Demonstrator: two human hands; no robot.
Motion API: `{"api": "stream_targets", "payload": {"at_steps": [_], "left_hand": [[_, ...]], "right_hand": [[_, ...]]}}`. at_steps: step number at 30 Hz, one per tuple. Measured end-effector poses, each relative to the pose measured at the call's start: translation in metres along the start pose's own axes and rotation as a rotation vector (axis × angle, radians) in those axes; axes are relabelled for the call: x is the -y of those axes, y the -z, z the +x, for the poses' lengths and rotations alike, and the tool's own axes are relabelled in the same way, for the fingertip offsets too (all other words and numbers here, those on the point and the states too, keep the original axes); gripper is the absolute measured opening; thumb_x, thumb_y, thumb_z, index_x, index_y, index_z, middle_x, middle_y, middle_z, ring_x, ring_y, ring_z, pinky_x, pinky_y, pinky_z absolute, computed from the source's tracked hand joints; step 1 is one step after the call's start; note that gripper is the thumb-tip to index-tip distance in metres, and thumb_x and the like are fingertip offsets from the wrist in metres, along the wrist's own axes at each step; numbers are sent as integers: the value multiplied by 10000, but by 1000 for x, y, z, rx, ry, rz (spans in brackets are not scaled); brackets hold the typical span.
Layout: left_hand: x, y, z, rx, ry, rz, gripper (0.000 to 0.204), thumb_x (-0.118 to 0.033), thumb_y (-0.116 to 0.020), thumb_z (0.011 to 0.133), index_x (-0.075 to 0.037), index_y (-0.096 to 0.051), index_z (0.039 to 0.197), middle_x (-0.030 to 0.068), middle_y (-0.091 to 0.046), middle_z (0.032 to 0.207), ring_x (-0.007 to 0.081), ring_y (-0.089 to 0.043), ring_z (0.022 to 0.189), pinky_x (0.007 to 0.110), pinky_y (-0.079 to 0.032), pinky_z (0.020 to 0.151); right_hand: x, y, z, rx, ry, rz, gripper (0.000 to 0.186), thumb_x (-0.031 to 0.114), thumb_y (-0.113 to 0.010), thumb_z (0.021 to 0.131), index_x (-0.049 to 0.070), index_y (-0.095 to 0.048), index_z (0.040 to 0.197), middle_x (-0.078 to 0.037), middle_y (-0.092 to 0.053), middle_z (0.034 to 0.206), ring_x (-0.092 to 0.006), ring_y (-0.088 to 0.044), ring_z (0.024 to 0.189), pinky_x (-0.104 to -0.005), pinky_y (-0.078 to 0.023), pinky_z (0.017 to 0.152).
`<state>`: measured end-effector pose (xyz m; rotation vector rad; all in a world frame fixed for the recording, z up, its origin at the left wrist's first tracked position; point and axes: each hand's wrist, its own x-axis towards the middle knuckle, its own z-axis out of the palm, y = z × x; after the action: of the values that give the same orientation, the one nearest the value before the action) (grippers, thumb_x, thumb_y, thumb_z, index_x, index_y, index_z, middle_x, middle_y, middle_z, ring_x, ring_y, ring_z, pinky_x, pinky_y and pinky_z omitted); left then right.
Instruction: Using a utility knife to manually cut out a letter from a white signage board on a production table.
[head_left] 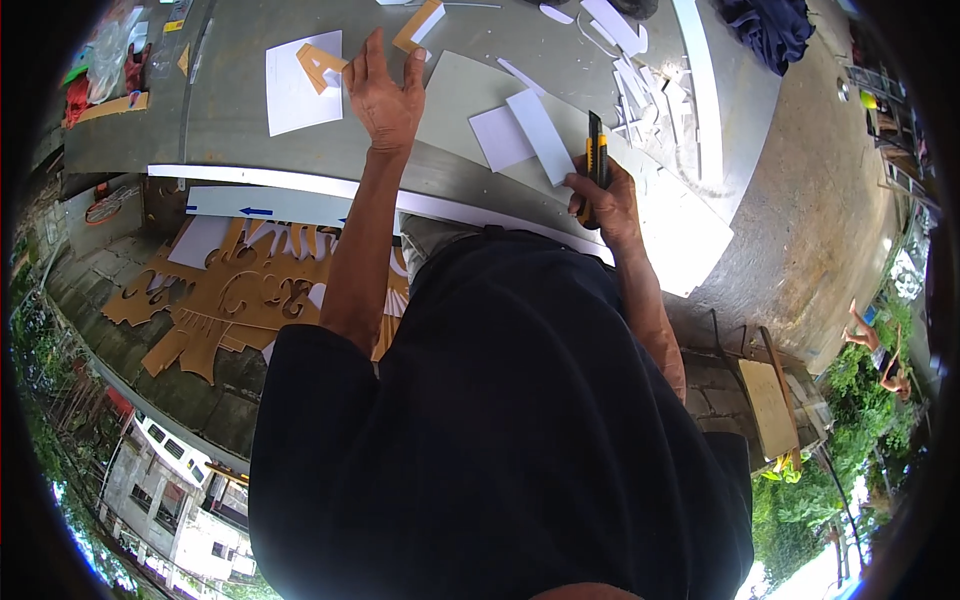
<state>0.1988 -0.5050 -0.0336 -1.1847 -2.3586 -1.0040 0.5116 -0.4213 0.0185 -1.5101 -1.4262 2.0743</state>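
My left hand (385, 100) is over the grey table with its fingers spread and nothing in it. By its fingertips a brown letter-shaped cutout (318, 68) lies on a white sheet (290, 110). Just beyond the hand is another brown piece with a white edge (418, 25). My right hand (612, 205) grips a yellow and black utility knife (596, 160), which points away from me. The thumb of that hand touches the near end of a pale rectangular strip (540, 137). Partly under the strip is a lavender-white piece (497, 138).
White offcuts (650, 95) are heaped at the right of the table (235, 80), beside a long curved white strip (703, 90). Dark cloth (770, 30) lies at the far right. Brown ornamental cutouts (240, 285) are stacked low on the left. Another person (878, 355) is in the right background.
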Motion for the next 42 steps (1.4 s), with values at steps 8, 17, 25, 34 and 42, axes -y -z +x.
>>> {"api": "stream_targets", "payload": {"at_steps": [8,17,25,34,42], "left_hand": [[-63,36,-62,396,-168,-311,477,-234,-714,925,-55,-601,1353,136,-582,1361,339,-546,1229,460,-436,1034],[-65,13,-87,631,-325,-213,695,-432,-678,925,-28,-492,1460,159,-416,1571,397,-348,1471,509,-282,1202],[-60,13,-74,588,-373,-324,777,-438,-787,839,-18,-517,1433,192,-428,1554,406,-362,1462,518,-327,1185],[-59,17,-80,599,-394,-285,749,-438,-827,796,-23,-584,1370,192,-477,1519,418,-403,1437,543,-325,1183],[-63,16,-91,583,-364,-335,751,-420,-831,799,-31,-571,1386,197,-498,1501,423,-422,1423,575,-317,1172]], "right_hand": [[2,-23,11,-18,31,-482,283,194,-681,897,-64,-661,1011,-128,-742,754,-191,-708,558,-321,-569,570],[3,-26,20,-40,-7,-272,342,210,-704,869,-69,-665,1063,-112,-752,783,-164,-692,547,-294,-542,518],[-8,-31,15,-20,-8,-201,327,222,-706,866,-56,-663,1034,-94,-745,770,-152,-683,552,-290,-528,505],[-33,-24,-38,-105,207,-651,256,205,-714,912,44,-670,1106,-152,-700,719,-287,-711,615,-365,-555,614],[-41,-25,-46,-39,163,-632,299,129,-721,907,39,-617,1173,-180,-695,840,-360,-709,739,-439,-555,660]]}}
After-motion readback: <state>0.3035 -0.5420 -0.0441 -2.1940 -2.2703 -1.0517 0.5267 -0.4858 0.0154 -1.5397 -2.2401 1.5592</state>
